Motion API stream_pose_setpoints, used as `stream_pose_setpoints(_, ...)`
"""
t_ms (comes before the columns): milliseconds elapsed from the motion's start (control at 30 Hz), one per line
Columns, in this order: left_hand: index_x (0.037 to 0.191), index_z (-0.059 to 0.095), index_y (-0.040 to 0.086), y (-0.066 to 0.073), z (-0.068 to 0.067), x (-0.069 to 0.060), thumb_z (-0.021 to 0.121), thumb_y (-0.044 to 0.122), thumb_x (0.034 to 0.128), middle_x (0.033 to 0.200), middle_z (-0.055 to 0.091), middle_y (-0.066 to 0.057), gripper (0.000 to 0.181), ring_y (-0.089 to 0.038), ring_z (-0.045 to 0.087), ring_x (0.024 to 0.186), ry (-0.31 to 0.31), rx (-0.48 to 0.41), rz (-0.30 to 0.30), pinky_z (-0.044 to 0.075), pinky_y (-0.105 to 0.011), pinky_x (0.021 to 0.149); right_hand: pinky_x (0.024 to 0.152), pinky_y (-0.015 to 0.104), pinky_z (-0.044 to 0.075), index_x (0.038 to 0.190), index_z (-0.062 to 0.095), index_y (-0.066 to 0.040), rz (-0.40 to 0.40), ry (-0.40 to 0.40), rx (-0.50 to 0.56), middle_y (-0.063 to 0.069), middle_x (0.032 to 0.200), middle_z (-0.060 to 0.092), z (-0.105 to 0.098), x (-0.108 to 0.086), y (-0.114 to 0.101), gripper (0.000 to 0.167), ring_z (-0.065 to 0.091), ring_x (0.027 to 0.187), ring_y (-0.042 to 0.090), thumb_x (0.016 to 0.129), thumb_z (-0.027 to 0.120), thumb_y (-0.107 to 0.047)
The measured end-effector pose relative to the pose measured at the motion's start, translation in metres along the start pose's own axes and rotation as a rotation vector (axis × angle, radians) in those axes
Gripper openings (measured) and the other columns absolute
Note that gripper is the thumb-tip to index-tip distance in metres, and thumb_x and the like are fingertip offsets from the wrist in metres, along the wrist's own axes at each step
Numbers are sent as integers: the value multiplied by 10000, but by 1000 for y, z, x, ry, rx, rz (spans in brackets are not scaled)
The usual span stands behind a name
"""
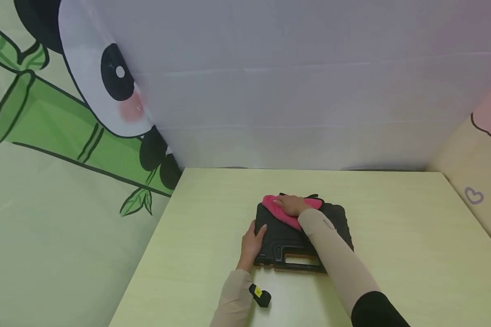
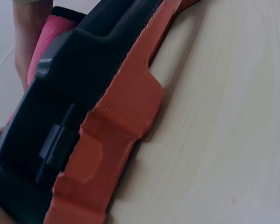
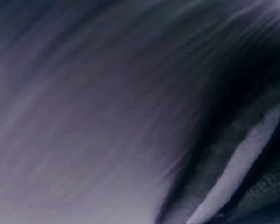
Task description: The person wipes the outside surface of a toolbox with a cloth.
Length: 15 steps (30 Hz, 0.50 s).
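Behind my table, a pale grey-lilac wall [image 1: 294, 100] fills the back, with a cartoon panda [image 1: 86, 77] and green bamboo [image 1: 53, 113] at its left. The light wooden-looking table [image 1: 180, 272] spreads below, and my beige sleeves [image 1: 339, 259] reach in over its near side.

My left hand [image 1: 252, 243] grips the left edge of a case, thumb laid over the top and fingers down along the side. My right hand [image 1: 293, 205] presses on a pink cloth on top of the case, its fingers pointing left; I can't tell whether they lie flat or bunch the fabric.

The case [image 1: 272, 238] sits on the middle of the table, its handle [image 1: 300, 267] towards me. Its upper half is black; from my left wrist, the lower half [image 2: 121, 107] shows orange. The cloth [image 1: 280, 213] lies across the far-left part of the top, with dark trim along an edge. A little black object with a yellow label [image 1: 263, 297] sits against my left sleeve.

My right forearm covers part of the case's right side. My left fingers are mostly cut off in the left wrist view, and the right wrist view is too blurred to read.
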<state>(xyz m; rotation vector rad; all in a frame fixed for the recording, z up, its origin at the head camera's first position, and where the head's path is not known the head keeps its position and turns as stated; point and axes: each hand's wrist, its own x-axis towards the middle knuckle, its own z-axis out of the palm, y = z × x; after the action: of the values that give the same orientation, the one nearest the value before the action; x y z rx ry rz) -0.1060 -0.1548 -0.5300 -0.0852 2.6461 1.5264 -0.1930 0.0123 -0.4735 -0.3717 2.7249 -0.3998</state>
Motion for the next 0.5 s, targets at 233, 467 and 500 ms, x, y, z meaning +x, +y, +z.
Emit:
stream_pose_setpoints(233, 1340, 438, 29, -2, -3, -4, 481, 381, 937, 1298, 520, -226, 537, -391, 495, 1190, -8, -16, 12, 402, -515, 960, 1022, 556, 324, 1374, 428, -108, -29, 57, -28, 122, 1400, 447, 12, 6, -26, 475, 432, 1252, 391, 991, 318, -367)
stream_pose_setpoints(467, 1351, 422, 2, -3, -7, -7, 477, 363, 943, 1326, 492, -229, 548, -388, 463, 1226, 3, -45, -8, 379, -515, 990, 1047, 554, 289, 1395, 407, -144, -55, 35, -28, 107, 1430, 410, 14, 7, -33, 476, 380, 1303, 365, 988, 326, -379)
stream_pose_setpoints(500, 1353, 420, 2, -4, -8, -7, 474, 365, 944, 1330, 490, -228, 549, -387, 460, 1229, 1, -49, -12, 376, -514, 995, 1054, 552, 281, 1400, 397, -141, -53, 22, -26, 106, 1435, 403, 13, 7, -32, 481, 371, 1313, 357, 989, 323, -379)
